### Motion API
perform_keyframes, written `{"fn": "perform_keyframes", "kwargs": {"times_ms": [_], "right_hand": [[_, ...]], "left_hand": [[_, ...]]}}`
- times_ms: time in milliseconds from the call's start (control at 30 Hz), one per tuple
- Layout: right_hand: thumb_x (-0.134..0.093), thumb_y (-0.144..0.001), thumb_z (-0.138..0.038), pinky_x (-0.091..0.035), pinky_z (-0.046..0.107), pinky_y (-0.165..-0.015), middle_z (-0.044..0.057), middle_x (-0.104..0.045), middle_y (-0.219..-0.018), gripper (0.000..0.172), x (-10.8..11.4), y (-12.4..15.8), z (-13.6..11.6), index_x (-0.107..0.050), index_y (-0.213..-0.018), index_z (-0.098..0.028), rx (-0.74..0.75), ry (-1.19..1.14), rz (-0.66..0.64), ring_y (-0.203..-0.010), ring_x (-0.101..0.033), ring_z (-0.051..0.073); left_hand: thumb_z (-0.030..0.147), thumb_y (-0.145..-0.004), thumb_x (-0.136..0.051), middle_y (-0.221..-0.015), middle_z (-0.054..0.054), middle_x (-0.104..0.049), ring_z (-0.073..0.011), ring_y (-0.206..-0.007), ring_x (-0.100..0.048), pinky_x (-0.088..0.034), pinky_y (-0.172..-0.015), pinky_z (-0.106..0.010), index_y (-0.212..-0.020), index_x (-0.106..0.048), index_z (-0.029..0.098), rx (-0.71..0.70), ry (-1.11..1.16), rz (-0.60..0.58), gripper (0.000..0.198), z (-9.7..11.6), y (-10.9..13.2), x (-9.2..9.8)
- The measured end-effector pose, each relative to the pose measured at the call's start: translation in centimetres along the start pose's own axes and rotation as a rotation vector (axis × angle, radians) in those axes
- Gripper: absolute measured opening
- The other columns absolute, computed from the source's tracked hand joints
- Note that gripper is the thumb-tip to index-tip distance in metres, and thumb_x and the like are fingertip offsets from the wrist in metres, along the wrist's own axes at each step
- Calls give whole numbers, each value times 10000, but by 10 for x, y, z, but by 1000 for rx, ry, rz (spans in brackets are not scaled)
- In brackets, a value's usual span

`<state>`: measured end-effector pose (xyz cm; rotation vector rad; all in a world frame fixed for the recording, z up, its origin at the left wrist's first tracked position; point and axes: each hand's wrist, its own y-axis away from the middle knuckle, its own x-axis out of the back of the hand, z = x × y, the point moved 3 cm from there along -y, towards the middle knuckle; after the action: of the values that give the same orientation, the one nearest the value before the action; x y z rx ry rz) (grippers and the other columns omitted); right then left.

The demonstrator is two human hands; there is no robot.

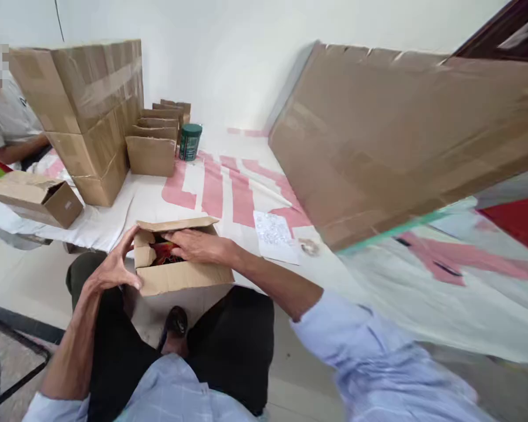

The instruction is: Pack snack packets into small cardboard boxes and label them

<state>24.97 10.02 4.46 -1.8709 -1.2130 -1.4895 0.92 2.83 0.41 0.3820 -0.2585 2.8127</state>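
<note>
A small open cardboard box (180, 276) sits at the near edge of the table, with red contents (165, 253) showing inside. My right hand (198, 245) lies palm down over the box opening, fingers stretched toward the red contents. My left hand (112, 266) is at the box's left side, fingers spread, touching the left flap (144, 255). Neither hand visibly grips anything.
A large cardboard box (400, 135) fills the right of the table. Taped boxes (85, 111) stand stacked at the left, with a row of small boxes (152, 153) and a green can (189, 141) behind. A printed paper (275, 234) lies right of my box. Another person (6, 120) sits far left.
</note>
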Motion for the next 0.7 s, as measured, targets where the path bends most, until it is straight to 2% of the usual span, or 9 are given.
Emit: {"fn": "perform_keyframes", "kwargs": {"times_ms": [133, 267, 300, 367, 433, 467, 600, 633, 700], "right_hand": [[-581, -957, -46, -537, 428, -1122, 217, -705, -1451, 457, 4, -26, -9, -703, -1394, -95, -77, 155, -23, -1352, -679, 356], [-484, -1015, -45, -550, 408, -963, 213, -800, -1165, 340, 23, -22, -22, -795, -1144, -85, -119, 325, -23, -1135, -751, 344], [-463, -1036, -64, -543, 388, -902, 201, -802, -1125, 340, 32, -15, -24, -794, -1110, -96, -129, 351, 14, -1084, -753, 328], [-430, -1080, -126, -504, 346, -803, 183, -792, -1114, 344, 56, 0, -25, -772, -1103, -107, -145, 374, 169, -1018, -737, 290], [-419, -1111, -187, -463, 319, -769, 159, -785, -1103, 344, 77, 14, -24, -756, -1098, -115, -147, 358, 324, -975, -714, 252], [-432, -1113, -202, -446, 308, -766, 140, -787, -1077, 337, 83, 18, -23, -758, -1071, -126, -143, 338, 347, -952, -704, 234], [-604, -1023, -148, -392, 283, -737, 94, -806, -1014, 194, 81, 12, -22, -790, -968, -161, -148, 280, 135, -899, -688, 198], [-625, -1007, -145, -382, 282, -727, 96, -810, -1021, 175, 79, 9, -23, -796, -974, -161, -152, 271, 106, -897, -686, 195], [-602, -1015, -156, -369, 284, -721, 96, -809, -1002, 206, 77, 4, -29, -802, -969, -156, -126, 242, 140, -876, -677, 187]], "left_hand": [[739, -489, -1006, -1818, -199, -194, -528, -1649, -243, -322, -1300, -690, -1752, -203, 338, -25, -121, -6, 1549, -1, 2, -8], [513, -683, -996, -1806, -191, -198, -474, -1644, -279, -450, -1225, -638, -1757, -125, 380, -84, -258, 56, 1389, 0, 1, -13], [462, -704, -985, -1798, -192, -214, -463, -1628, -312, -471, -1210, -623, -1758, -104, 380, -95, -267, 69, 1376, -1, -1, -13], [399, -698, -978, -1792, -198, -215, -456, -1599, -359, -490, -1195, -607, -1761, -65, 369, -114, -260, 72, 1401, -2, -6, -11], [386, -674, -983, -1793, -208, -204, -465, -1581, -382, -490, -1194, -612, -1763, -53, 353, -132, -248, 60, 1432, -2, -14, -10], [389, -662, -987, -1790, -213, -212, -472, -1573, -391, -489, -1194, -617, -1764, -60, 345, -142, -243, 53, 1441, -3, -19, -9], [394, -641, -990, -1763, -217, -280, -479, -1558, -414, -506, -1181, -612, -1763, -121, 324, -163, -222, 31, 1421, -6, -32, -9], [394, -638, -990, -1762, -218, -280, -481, -1558, -415, -513, -1174, -610, -1762, -132, 323, -156, -212, 34, 1416, -7, -34, -9], [393, -629, -996, -1768, -226, -262, -487, -1555, -420, -531, -1149, -611, -1760, -138, 327, -140, -191, 43, 1421, -12, -33, -9]]}}
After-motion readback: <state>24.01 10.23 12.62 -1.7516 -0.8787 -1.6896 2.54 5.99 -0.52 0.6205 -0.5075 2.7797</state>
